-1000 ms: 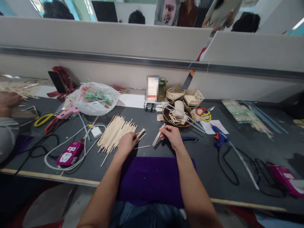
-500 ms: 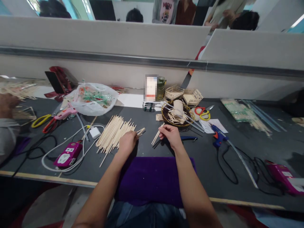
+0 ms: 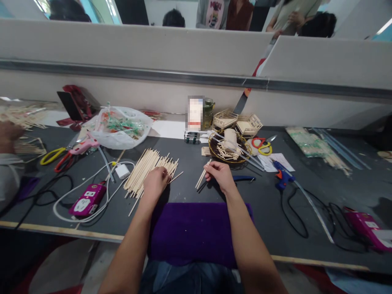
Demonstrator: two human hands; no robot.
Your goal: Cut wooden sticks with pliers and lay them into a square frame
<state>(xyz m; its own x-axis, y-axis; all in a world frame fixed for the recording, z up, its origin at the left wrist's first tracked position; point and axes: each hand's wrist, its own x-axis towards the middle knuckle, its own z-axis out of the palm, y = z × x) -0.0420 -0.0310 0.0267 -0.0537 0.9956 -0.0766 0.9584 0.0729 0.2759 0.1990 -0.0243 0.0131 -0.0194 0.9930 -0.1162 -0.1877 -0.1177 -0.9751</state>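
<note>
My right hand (image 3: 219, 175) pinches a few thin wooden sticks (image 3: 201, 178), which slant down to the left just above the dark table. My left hand (image 3: 156, 182) is over the right part of a wide pile of loose wooden sticks (image 3: 139, 173). Its fingers are curled together, and one wooden stick (image 3: 177, 176) juts out from the fingertips to the right. The palm side of this hand is hidden. Under and between my forearms lies a purple cloth (image 3: 192, 232). Behind my right hand is a blue-handled tool (image 3: 243, 178), partly covered.
A round basket (image 3: 214, 152) of short stick pieces stands at the back, near stick-built frames (image 3: 249, 124) and scissors (image 3: 265, 148). A blue glue gun (image 3: 284, 175) lies right. Left are a pink power box (image 3: 88, 200), a plastic bag (image 3: 122, 128) and another person's hand (image 3: 10, 134).
My left hand has moved left, back over the stick pile, and fewer sticks show at its fingertips. My right hand holds its sticks in nearly the same place.
</note>
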